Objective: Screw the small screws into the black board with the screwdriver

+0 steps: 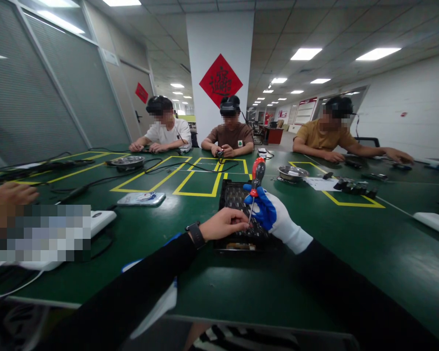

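Head view: right hand point(272, 214) gripped a screwdriver point(258, 170) over a black tray point(235, 199); left hand point(227, 224), at the screwdriver's nine o'clock, was pinched closed, contents hidden.

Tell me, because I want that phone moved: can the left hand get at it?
Probably yes: only bare table shows between the phone and the left hand, though its fingertips are close to the screwdriver's shaft.

Three headset-wearing people point(229, 134), two round metal dishes point(128, 162), one screwdriver point(258, 169)
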`<state>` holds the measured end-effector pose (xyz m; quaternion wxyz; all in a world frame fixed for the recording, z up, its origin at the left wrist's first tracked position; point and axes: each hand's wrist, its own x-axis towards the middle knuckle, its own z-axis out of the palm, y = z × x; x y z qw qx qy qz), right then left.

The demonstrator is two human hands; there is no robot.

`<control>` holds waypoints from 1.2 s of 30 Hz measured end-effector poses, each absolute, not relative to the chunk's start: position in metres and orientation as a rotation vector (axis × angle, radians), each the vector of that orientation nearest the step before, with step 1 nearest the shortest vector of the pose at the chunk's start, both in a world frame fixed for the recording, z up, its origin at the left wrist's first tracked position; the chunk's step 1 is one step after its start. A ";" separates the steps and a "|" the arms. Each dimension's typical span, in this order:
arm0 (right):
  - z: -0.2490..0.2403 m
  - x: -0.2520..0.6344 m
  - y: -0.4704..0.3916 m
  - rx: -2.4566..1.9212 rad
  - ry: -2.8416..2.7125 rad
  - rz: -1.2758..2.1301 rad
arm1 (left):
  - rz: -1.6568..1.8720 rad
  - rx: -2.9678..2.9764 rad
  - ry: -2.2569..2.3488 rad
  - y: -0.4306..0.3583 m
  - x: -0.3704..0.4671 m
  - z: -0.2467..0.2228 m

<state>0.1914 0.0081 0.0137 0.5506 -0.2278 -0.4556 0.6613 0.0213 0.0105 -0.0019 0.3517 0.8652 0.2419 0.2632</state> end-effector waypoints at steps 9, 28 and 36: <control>0.010 0.186 0.007 -0.605 -1.113 1.364 | 0.654 2.222 0.622 0.011 0.021 -0.002; 0.008 0.188 0.008 -0.546 -1.146 1.395 | 0.680 2.133 0.650 0.010 0.022 -0.003; 0.007 0.190 0.014 -0.568 -1.109 1.514 | 0.661 2.158 0.679 0.009 0.022 -0.001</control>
